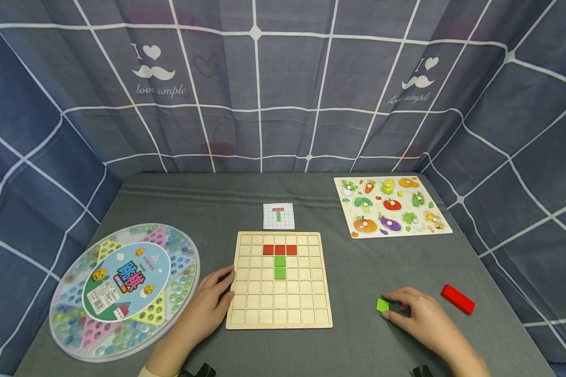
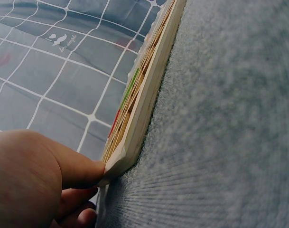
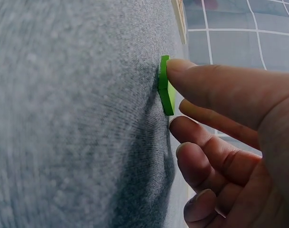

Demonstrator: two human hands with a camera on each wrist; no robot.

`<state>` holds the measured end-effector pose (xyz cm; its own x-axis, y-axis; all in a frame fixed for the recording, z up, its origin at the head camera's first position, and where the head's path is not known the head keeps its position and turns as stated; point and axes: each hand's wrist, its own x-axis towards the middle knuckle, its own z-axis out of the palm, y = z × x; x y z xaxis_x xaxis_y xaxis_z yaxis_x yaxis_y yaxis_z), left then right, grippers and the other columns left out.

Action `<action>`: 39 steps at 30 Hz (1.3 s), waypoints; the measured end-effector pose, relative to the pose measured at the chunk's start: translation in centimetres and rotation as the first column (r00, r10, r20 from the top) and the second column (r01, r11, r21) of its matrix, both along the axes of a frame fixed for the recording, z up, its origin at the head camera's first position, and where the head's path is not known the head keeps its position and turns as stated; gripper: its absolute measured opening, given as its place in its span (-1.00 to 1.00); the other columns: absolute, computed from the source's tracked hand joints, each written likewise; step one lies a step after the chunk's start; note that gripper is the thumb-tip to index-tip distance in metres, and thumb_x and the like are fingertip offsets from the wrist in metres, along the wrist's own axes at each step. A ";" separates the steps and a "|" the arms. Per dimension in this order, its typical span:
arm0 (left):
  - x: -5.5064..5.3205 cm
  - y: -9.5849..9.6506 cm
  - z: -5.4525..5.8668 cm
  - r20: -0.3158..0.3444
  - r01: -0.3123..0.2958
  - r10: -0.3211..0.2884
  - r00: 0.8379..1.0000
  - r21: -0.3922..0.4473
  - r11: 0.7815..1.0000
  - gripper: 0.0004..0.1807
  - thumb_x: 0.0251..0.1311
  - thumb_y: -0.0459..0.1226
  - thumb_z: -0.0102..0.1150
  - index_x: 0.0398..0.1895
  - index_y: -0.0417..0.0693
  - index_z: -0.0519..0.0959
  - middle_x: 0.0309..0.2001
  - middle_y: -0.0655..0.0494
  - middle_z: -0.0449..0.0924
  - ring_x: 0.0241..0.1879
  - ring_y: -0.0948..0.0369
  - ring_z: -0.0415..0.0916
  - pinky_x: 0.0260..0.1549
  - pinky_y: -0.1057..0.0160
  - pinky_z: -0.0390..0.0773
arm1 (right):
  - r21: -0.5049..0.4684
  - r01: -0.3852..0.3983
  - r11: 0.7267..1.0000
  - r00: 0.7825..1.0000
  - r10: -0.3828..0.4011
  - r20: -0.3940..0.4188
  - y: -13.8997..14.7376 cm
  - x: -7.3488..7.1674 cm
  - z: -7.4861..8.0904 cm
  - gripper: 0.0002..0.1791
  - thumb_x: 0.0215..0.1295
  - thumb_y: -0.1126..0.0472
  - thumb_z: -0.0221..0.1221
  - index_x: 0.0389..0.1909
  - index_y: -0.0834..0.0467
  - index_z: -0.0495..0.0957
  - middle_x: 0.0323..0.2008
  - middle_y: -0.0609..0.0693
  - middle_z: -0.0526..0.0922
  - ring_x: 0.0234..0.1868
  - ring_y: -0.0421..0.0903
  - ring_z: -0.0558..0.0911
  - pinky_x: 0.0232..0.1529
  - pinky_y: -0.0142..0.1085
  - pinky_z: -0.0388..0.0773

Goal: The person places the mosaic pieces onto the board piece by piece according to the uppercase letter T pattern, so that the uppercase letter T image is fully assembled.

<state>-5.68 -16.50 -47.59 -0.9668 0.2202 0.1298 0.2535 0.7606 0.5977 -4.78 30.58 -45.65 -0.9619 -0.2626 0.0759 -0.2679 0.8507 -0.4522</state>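
A square wooden grid board (image 1: 254, 302) lies on the table in the head view. A row of red tiles (image 1: 280, 250) and two green tiles (image 1: 280, 267) below its middle form a T on it. My left hand (image 1: 209, 303) rests against the board's left edge, with the thumb (image 2: 82, 170) touching the rim at a corner in the left wrist view. To the right of the board, my right hand (image 1: 420, 317) pinches a loose green tile (image 3: 165, 85) between thumb and forefinger, low over the cloth. The other fingers of that hand are curled.
Behind the board lies a small pattern card (image 1: 279, 222) printed with a red and green T. A red block (image 1: 458, 299) is right of my right hand. A vegetable puzzle board (image 1: 391, 207) lies back right; a round marble game box (image 1: 122, 293) sits left.
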 end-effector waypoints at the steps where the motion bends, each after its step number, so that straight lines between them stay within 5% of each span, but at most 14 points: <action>1: 0.0 0.0 0.0 0.000 0.000 0.000 1.000 0.002 1.000 -0.48 0.33 -0.32 0.21 0.33 -0.30 0.43 0.38 -0.05 0.34 0.36 -0.08 0.22 0.22 -0.17 0.31 | 0.001 -0.001 1.000 1.000 0.001 -0.001 0.0 0.0 0.0 -0.63 -0.01 0.11 0.53 -0.12 -0.02 0.74 -0.25 -0.31 0.60 -0.40 -0.37 0.44 -0.41 -0.40 0.43; 13: 0.2 -0.4 -0.1 -0.012 -0.014 0.014 1.000 -0.004 1.000 -0.48 0.33 -0.32 0.21 0.33 -0.29 0.44 0.38 -0.03 0.34 0.36 -0.07 0.22 0.22 -0.15 0.31 | 0.059 -0.009 0.998 0.999 0.006 0.041 -0.6 -0.7 0.0 -0.71 0.00 0.15 0.51 -0.19 -0.05 0.75 -0.26 -0.33 0.58 -0.37 -0.36 0.45 -0.37 -0.37 0.47; 23: 0.2 -0.3 -0.1 -0.002 -0.016 0.016 1.000 -0.009 1.000 -0.48 0.33 -0.32 0.21 0.33 -0.28 0.43 0.38 -0.03 0.33 0.37 -0.07 0.21 0.23 -0.16 0.31 | 0.056 -0.054 0.997 0.998 0.054 -0.010 -0.9 -1.2 -0.2 -0.74 0.00 0.16 0.51 -0.24 -0.07 0.74 -0.31 -0.34 0.57 -0.40 -0.36 0.43 -0.41 -0.39 0.43; 39: 0.0 -0.1 -0.1 -0.006 -0.002 0.002 1.000 -0.004 1.000 -0.47 0.33 -0.31 0.22 0.33 -0.29 0.43 0.38 -0.04 0.34 0.36 -0.08 0.22 0.22 -0.16 0.32 | 0.084 -0.265 0.960 0.961 0.271 -0.059 -7.5 -5.8 1.6 -0.76 0.14 0.07 0.44 -0.15 -0.03 0.74 -0.25 -0.25 0.59 -0.23 -0.28 0.54 -0.20 -0.23 0.56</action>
<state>-5.69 -16.65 -47.68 -0.9665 0.2187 0.1345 0.2553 0.7632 0.5935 -10.56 23.07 -44.05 -0.8486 -0.5175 0.1099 -0.5190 0.7741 -0.3624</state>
